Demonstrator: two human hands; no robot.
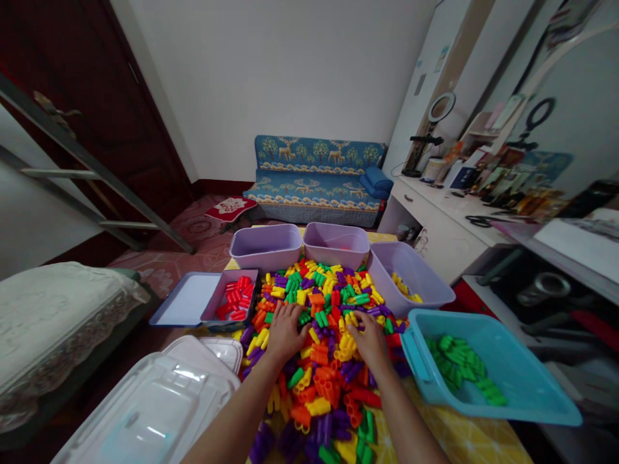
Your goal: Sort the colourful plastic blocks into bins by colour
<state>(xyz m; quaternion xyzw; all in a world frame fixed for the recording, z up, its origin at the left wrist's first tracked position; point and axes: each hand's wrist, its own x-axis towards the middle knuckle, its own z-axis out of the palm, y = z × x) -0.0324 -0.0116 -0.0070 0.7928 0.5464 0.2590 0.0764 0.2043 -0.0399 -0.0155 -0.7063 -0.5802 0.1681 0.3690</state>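
Observation:
A big heap of short plastic tube pieces (326, 386) in red, orange, yellow, green and purple covers the middle of the table. My left hand (287, 330) rests palm down on the heap's left part, fingers stretched forward and apart, beside some green pieces (304, 317). On the right side of the heap, my right hand (371, 338) has its thumb and fingers bent around yellow tube pieces (349, 320); its other fingers are partly hidden. More yellow pieces (345, 348) lie just below its thumb.
Purple bins (265, 258) line the far side; the right purple bin (425, 290) holds yellow pieces. A blue bin (532, 380) at right holds green pieces, and a box (207, 319) at left holds red ones. White lids (159, 406) lie front left. A sofa (314, 187) stands behind.

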